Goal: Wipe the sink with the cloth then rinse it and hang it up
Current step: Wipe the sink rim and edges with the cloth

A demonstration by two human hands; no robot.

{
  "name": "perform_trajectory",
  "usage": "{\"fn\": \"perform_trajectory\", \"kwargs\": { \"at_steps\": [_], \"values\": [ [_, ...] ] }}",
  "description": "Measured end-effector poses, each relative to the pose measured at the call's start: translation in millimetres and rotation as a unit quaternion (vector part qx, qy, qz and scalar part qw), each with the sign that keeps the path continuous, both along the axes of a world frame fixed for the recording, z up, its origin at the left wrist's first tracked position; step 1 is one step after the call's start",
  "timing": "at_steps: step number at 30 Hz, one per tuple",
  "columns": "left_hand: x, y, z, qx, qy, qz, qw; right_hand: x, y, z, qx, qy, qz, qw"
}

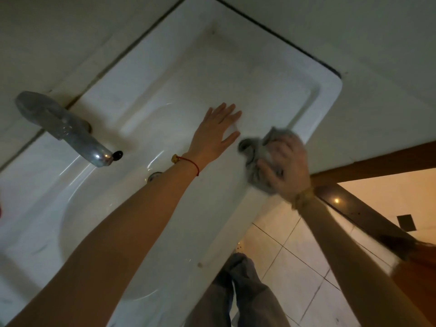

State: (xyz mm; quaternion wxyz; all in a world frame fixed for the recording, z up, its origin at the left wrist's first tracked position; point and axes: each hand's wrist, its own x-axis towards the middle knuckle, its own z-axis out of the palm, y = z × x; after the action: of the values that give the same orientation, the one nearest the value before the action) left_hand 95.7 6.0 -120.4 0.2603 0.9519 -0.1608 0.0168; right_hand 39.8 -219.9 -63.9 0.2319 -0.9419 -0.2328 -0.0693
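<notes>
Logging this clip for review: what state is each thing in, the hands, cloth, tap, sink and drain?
left hand: open, flat on the sink's shelf, empty
right hand: closed on the cloth, blurred
cloth: grey, bunched, pressed on the sink's front rim
tap: no water visible
sink: white, no standing water seen
drain: partly hidden by the left forearm

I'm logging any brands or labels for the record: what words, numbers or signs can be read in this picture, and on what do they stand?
None can be read.
The faucet shows no legible mark on its metal.
The sink rim is plain white.
The grey cloth in the right hand is blurred and shows no tag.
The small charm on the red wrist string of the left hand is too small to read.
</notes>
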Motion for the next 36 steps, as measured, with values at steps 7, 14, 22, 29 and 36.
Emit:
{"fn": "perform_trajectory", "kwargs": {
  "at_steps": [7, 14, 22, 29, 36],
  "values": [
    [1, 0, -3, 0.006, -0.009, 0.002, 1.0, -10, -16, 0, -0.01, -0.006, 0.214, 0.977],
    [-1, -1, -1, 0.003, -0.011, 0.004, 1.0, 27, -14, 2, 0.003, -0.009, 0.013, 1.0],
    [0, -1, 2, 0.006, -0.007, 0.0, 1.0, 0, -19, 0, -0.004, -0.01, 0.251, 0.968],
    [-2, -2, 1, -0.001, -0.018, 0.007, 1.0, 20, -13, 0, -0.003, 0.001, 0.01, 1.0],
    [0, 0, 0, 0.008, -0.032, 0.002, 0.999, -4, -22, -3, -0.023, 0.011, 0.243, 0.97]
  ]
}}
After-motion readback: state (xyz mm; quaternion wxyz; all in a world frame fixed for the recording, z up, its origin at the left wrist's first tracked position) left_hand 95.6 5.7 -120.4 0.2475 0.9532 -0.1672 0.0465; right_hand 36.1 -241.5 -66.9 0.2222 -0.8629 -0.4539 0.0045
